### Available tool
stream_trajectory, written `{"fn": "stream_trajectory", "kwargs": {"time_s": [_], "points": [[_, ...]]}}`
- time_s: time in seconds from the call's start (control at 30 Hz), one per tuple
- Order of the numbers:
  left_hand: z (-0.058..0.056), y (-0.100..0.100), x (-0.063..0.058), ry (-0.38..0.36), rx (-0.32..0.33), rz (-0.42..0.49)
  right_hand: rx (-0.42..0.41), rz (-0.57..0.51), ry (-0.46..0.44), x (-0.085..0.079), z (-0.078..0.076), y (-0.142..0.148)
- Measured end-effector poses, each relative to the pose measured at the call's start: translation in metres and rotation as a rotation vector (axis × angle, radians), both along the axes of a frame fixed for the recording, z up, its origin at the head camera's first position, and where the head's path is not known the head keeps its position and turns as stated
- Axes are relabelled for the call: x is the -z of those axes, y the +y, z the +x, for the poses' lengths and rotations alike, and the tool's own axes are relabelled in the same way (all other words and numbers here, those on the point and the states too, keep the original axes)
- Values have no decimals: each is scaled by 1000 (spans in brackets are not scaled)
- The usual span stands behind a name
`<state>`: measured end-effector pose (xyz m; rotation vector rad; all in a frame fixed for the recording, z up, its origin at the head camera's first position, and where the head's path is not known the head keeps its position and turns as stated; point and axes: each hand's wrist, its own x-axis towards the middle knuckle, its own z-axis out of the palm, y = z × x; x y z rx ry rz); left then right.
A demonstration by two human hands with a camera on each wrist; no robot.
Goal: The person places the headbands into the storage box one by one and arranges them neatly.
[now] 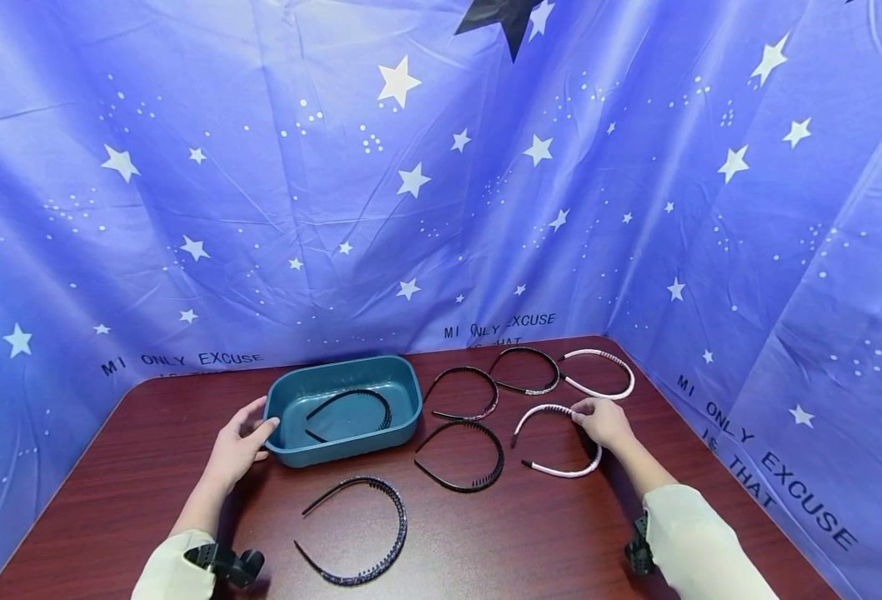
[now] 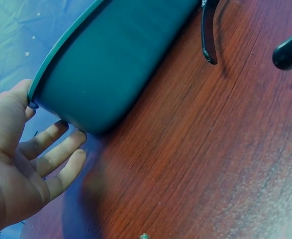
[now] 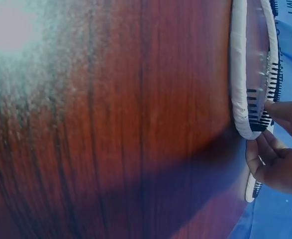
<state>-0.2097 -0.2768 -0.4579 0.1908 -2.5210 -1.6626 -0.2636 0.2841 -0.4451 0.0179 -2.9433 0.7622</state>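
Pinching near pale pink headband (image 3: 239, 74) at its curve: R hand (image 1: 604, 423), thumb on one side, fingers on the other, black inner teeth visible right by the fingertips. Band's on the R half of the dark red wood-grain table (image 1: 486, 542), dark tips pointing L; can't tell if fully on tabletop or slightly raised. L hand (image 1: 234, 446) grips L end of teal bin (image 1: 336, 452), thumb over rim, other fingers outside along/under the end wall, a bit spread in L wrist view. Bin sits back-L on table, w/ 1 black headband (image 1: 387, 410) lying inside, tips L. Between bin & near pink one: red-speckled dark headband (image 1: 478, 417), just R of bin; below it, plain black toothed headband (image 1: 500, 462). Farther back, silver-trimmed black headband (image 1: 538, 392), then far pale pink headband (image 1: 598, 352) close beside it, near table's back-R corner, beyond R hand. Glittery dark blue headband (image 1: 402, 525) lies front-center, nearest the head cam, well apart from both hands. Bg = blue-purple star-print curtain (image 1: 411, 125) w/ printed lettering. Both forearms in cream sleeves (image 1: 699, 542), black wrist devices (image 1: 238, 567) strapped on.
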Motion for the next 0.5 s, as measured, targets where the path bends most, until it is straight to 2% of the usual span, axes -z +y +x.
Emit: {"fn": "stream_trajectory", "kwargs": {"time_s": [0.5], "points": [[-2,-1,0,-10,-1,7,-15,-8,-4,-5,-2,14]]}}
